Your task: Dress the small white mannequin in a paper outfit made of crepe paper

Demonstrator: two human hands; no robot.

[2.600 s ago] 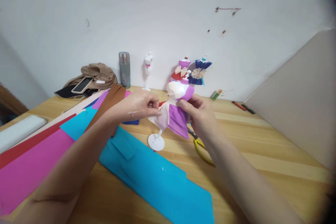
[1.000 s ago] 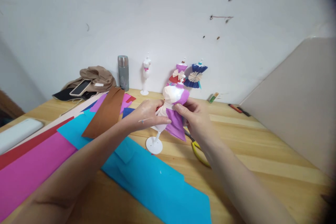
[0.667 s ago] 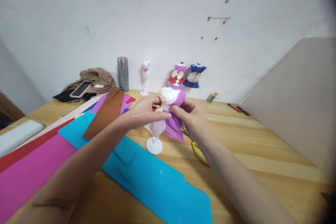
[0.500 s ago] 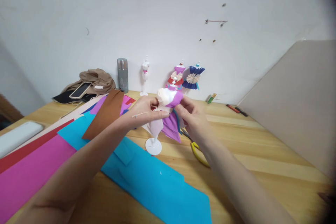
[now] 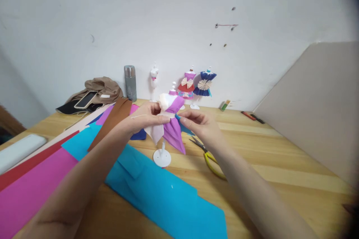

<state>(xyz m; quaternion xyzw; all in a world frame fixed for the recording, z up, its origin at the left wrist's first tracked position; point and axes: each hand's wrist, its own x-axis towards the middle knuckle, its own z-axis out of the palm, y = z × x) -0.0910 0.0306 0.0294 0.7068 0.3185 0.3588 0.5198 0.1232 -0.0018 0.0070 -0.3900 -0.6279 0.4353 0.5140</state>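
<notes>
A small white mannequin [image 5: 167, 101] on a round stand [image 5: 162, 160] is dressed in crepe-paper-like pieces: white and purple across the chest, with a purple pointed piece [image 5: 174, 137] and a pale one [image 5: 155, 133] hanging below the waist. My left hand [image 5: 143, 117] is closed round its waist from the left, thumb across the front. On the other side, my right hand [image 5: 199, 122] pinches the top of a blue piece [image 5: 185, 129] against the waist. Yellow-handled scissors [image 5: 212, 165] lie half open on the table, just below my right forearm.
Blue paper [image 5: 168, 194], magenta paper [image 5: 33, 186] and brown paper [image 5: 110, 121] spread over the left and front. Behind stand a flask [image 5: 130, 84], a bare mannequin [image 5: 154, 76] and two dressed ones [image 5: 187, 86]. A phone [image 5: 86, 99] rests on cloth; markers [image 5: 249, 115] lie right.
The mannequin has shifted slightly left and stands more upright. My right fingers have moved from its purple side down to the waist, where they now pinch the blue piece.
</notes>
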